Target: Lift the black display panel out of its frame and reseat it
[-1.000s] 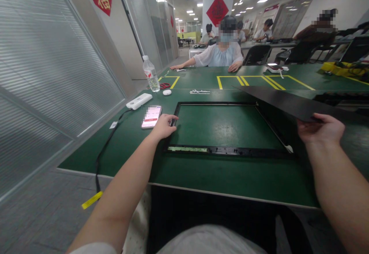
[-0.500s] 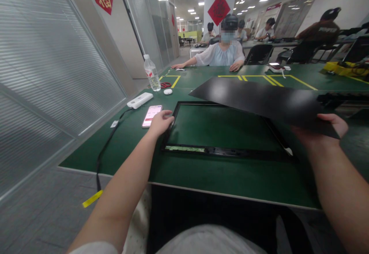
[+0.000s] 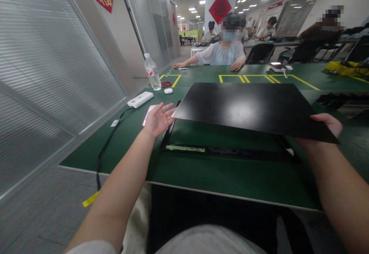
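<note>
A thin black rectangular panel (image 3: 242, 106) is held up over the table by my right hand (image 3: 324, 131), its thumb on top and the other fingers underneath at the right edge. My left hand (image 3: 159, 119) is open, palm up with fingers spread, at the panel's left corner; I cannot tell whether the fingertips touch it. Below the panel a black rectangular frame (image 3: 239, 153) lies on the green table, with a green circuit strip (image 3: 186, 149) along its near left side. The panel hides the frame's far side. A white tab (image 3: 290, 152) shows at its near right corner.
Left of the frame are a phone (image 3: 146, 117) partly behind my left hand, a white power bank (image 3: 140, 99) with a black strap, a small white case (image 3: 168, 91), a water bottle (image 3: 152, 72) and red-handled scissors (image 3: 166, 84). Across the table (image 3: 225, 179) sits a person (image 3: 223, 54).
The panel's left end has come down and toward me, so the panel is more level. My left hand has left the frame's left edge and turned palm up, fingers spread.
</note>
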Tool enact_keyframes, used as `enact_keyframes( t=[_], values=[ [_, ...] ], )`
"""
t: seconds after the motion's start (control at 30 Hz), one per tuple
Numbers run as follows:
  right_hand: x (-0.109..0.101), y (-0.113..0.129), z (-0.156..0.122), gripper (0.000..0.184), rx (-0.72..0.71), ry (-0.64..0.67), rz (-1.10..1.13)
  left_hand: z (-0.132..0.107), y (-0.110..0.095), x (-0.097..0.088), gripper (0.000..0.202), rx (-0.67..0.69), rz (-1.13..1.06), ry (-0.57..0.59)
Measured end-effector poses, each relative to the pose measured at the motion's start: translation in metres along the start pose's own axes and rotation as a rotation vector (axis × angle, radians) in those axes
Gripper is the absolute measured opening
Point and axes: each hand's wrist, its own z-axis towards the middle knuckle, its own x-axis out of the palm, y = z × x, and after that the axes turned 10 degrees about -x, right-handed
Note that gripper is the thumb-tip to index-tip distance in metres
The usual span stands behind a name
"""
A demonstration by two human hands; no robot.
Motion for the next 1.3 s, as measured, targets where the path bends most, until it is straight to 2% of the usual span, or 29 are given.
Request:
enact_keyframes(
  t=[0.2, 0.37, 0.47, 0.53, 0.7, 0.87, 1.0, 1.2, 1.3],
  values=[
    [0.000, -0.001, 0.002, 0.045, 0.202, 0.064, -0.204, -0.001, -0.002, 0.002, 0.023, -0.087, -0.025, -0.015],
    [0.002, -0.003, -0.003, 0.031, 0.431, 0.081, -0.458, -0.001, -0.002, 0.003, 0.009, -0.005, -0.125, -0.137],
    [0.000, -0.005, -0.001, 0.027, 0.493, 0.177, -0.529, 0.000, -0.001, 0.003, 0.010, 0.063, -0.143, -0.153],
    [-0.003, -0.005, 0.004, 0.026, 0.514, 0.192, -0.554, 0.000, -0.001, 0.003, 0.013, 0.106, -0.131, -0.162],
    [-0.010, -0.005, 0.015, 0.031, 0.493, 0.254, -0.519, -0.002, -0.001, 0.004, 0.031, 0.140, -0.054, -0.172],
    [-0.014, -0.009, 0.020, 0.028, 0.401, 0.210, -0.713, -0.003, -0.001, 0.007, 0.046, 0.208, 0.040, -0.150],
    [-0.018, -0.012, 0.021, 0.024, 0.357, 0.221, -0.758, -0.003, -0.001, 0.008, 0.057, 0.279, 0.083, -0.144],
    [-0.020, -0.013, 0.021, 0.017, 0.261, 0.180, -0.762, -0.003, 0.002, 0.008, 0.054, 0.232, 0.129, -0.063],
    [-0.021, -0.013, 0.022, 0.016, 0.200, 0.164, -0.799, 0.001, 0.006, 0.006, 0.048, 0.251, 0.130, -0.095]
  ],
)
